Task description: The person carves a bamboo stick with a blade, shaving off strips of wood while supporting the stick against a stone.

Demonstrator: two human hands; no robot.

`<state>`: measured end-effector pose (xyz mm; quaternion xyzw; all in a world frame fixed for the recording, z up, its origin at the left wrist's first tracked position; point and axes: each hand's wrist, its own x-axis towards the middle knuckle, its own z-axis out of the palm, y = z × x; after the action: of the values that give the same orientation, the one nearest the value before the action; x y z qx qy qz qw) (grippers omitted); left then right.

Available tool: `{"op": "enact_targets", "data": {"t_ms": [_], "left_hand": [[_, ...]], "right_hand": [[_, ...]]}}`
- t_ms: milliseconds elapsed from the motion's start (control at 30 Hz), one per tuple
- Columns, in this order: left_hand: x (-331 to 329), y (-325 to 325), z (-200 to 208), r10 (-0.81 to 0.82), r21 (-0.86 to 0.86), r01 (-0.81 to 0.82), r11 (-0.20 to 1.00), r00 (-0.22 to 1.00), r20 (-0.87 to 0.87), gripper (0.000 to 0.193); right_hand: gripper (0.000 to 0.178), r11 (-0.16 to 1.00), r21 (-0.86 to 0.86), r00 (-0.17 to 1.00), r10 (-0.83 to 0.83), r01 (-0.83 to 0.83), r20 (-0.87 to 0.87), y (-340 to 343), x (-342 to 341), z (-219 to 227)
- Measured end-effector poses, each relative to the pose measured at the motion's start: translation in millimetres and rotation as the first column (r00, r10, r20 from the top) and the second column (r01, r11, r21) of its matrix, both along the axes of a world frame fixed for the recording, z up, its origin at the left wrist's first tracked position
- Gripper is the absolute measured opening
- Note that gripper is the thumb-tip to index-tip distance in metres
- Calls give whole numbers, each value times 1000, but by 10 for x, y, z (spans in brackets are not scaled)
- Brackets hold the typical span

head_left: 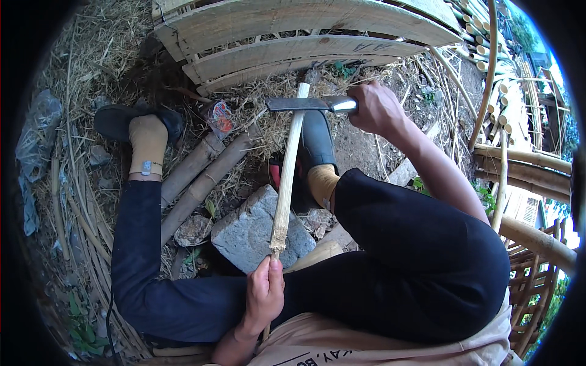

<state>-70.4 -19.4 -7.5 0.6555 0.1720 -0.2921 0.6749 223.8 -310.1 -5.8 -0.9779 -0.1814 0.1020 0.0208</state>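
Note:
My left hand [265, 293] is closed round the narrow lower end of a pale bamboo stick [288, 171]. The stick slants up and away from me, above a rough grey stone block [244, 229], with its cut far end past my shoe. In my right hand [375, 110], closed round the handle, is a short machete [293, 104] with a dark, square-ended blade. This blade lies crosswise over the stick near its far end; whether it bites into the wood cannot be made out.
A slatted wooden crate [293, 52] stands just beyond the blade. Two thick bamboo poles [207, 177] lie left of the stone, near a crumpled wrapper [220, 116]. My shoe [317, 143] is beside the stick. Stacked bamboo [500, 104] and a bamboo fence [531, 241] are at right.

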Motion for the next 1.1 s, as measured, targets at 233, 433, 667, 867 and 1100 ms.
{"op": "enact_targets", "data": {"t_ms": [233,433,667,867,1100], "left_hand": [[21,-88,-4,-36,52,33,998,998,54,38],[-97,-115,-170,-18,-34,20,999,999,42,36],[82,41,-4,92,-182,-123,976,981,-169,39],[223,145,41,49,-532,-249,809,931,-362,37],[196,134,65,-49,-649,-251,718,913,-406,38]], "right_hand": [[14,999,-33,998,-40,41,47,-230,105,-161],[18,981,-17,971,-191,195,142,-869,206,-152],[19,967,211,985,-161,145,63,-550,-17,-243],[12,962,264,996,78,-64,-42,67,-119,-40],[8,948,314,999,49,-49,9,241,-184,26]]}}
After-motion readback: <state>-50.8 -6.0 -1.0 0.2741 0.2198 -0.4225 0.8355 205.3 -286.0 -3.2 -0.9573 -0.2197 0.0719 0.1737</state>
